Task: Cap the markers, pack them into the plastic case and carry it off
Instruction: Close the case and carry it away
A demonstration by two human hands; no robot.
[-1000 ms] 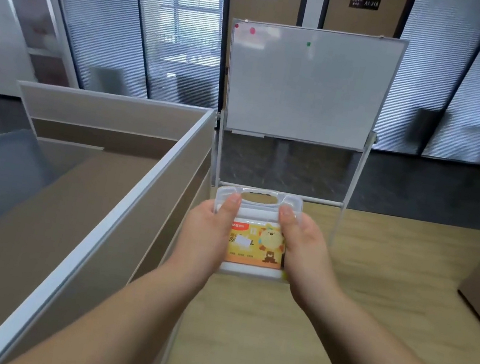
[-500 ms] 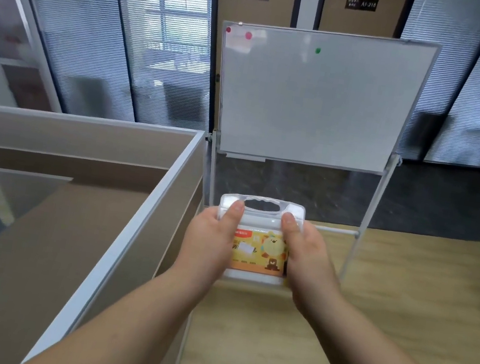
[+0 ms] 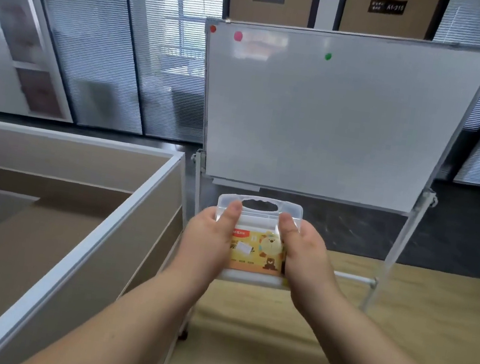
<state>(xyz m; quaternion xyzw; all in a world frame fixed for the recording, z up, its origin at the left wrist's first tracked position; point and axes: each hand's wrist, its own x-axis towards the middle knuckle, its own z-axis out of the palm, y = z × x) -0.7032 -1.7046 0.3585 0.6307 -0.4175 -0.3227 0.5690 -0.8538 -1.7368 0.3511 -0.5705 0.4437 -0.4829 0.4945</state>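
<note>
- Here, the left hand and right hand clamp the closed case from either side, thumbs on the lid, held in mid-air
- Gripped by its sides, not its handle, it could slip and spill markers
- Beyond, the whiteboard stands close; walking on risks bumping it

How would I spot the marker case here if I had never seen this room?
Find the big whiteboard on a stand. Just below it, the left hand and right hand hold a clear plastic case between them. Its cut-out handle and orange cartoon-bear label mark it.
</note>
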